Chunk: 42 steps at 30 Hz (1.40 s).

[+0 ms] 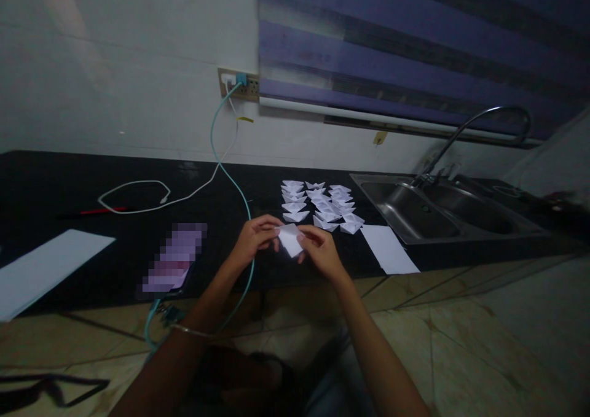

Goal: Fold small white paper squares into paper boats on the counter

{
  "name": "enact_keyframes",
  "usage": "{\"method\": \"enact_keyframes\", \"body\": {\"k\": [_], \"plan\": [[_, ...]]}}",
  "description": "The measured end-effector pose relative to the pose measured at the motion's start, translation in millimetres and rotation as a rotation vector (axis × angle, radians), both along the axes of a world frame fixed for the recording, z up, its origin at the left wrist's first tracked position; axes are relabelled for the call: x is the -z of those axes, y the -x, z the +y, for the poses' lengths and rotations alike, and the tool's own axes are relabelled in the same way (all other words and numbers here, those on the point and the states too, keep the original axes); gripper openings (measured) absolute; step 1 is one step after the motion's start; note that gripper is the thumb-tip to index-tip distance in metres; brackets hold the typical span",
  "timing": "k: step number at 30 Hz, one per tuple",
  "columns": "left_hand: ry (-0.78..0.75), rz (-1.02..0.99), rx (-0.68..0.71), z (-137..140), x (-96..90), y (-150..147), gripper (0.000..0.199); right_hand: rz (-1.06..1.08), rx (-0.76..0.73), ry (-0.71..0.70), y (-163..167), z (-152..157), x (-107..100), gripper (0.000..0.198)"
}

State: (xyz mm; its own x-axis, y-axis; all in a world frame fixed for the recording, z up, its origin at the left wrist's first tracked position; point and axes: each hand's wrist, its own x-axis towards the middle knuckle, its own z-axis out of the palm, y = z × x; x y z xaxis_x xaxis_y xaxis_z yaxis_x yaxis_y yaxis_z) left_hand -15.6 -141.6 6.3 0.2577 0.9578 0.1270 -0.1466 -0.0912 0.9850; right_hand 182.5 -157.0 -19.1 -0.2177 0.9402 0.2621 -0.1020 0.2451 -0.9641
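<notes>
A: ok so where's the paper relative to the fingers?

B: the folded white paper [289,242] sits right between the two hands, looks held up over the near part of the black counter [124,236]; left hand [258,236] pinches it at the upper left, right hand [322,250] has it on the right side with the thumb over the face; so neither hand's nearer tbh, both are touching it

A: which way's it pointing?

B: reads as a tilted square, one corner aimed down at the counter's near edge; can't make out a clear long axis

A: fingers loose or gripping?

B: gripping, both sides; the ones behind the paper are partly hidden so can't tell how they sit

A: anything close by?

B: paper boats [295,217] in rough columns just beyond the hands; plain white paper [389,249] off to the right, just beside the double sink [415,211]
</notes>
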Motion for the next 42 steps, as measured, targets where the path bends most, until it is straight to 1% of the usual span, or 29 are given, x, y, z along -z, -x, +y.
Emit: {"method": "enact_keyframes", "body": {"k": [3,7,11,13,16,17,20,23,28,31,33,38,42], "plan": [[-0.016,0.014,-0.015,-1,0.2,1,0.021,-0.017,0.052,-0.012,-1,0,1,0.031],[-0.062,0.019,-0.039,-3,-0.5,2,0.016,-0.052,0.064,-0.018,-1,-4,-3,0.026],[-0.069,0.016,-0.05,-4,-0.6,3,0.013,-0.069,0.085,-0.019,0,-7,-8,0.022],[-0.068,-0.016,-0.01,-2,0.7,3,0.019,-0.058,0.101,-0.027,0,-8,-9,0.021],[-0.025,-0.08,0.094,0,2.4,1,0.039,-0.045,0.142,-0.058,-1,-7,-8,0.02],[0.001,-0.079,0.118,1,2.5,-1,0.043,-0.048,0.153,-0.069,-1,-7,-8,0.02],[0.056,0.044,0.185,0,0.9,-6,0.053,-0.071,0.147,-0.1,0,-7,-9,0.02],[0.014,0.174,0.223,-4,-1.1,-9,0.061,-0.104,0.107,-0.145,1,-8,-9,0.021],[-0.117,0.26,0.142,-9,-0.1,-10,0.057,-0.159,0.085,-0.241,1,-7,-7,0.021],[-0.198,0.301,0.095,-9,1.8,-8,0.055,-0.189,0.034,-0.28,-1,-8,-8,0.022],[-0.231,0.338,0.088,-10,3.3,-7,0.055,-0.166,0.016,-0.263,-1,-10,-11,0.023],[-0.28,0.426,0.091,-9,7.6,-5,0.054,-0.081,0.098,-0.158,2,-11,-12,0.026],[-0.306,0.433,0.087,-9,8.1,-5,0.055,-0.06,0.074,-0.075,5,-7,-7,0.026]]}}
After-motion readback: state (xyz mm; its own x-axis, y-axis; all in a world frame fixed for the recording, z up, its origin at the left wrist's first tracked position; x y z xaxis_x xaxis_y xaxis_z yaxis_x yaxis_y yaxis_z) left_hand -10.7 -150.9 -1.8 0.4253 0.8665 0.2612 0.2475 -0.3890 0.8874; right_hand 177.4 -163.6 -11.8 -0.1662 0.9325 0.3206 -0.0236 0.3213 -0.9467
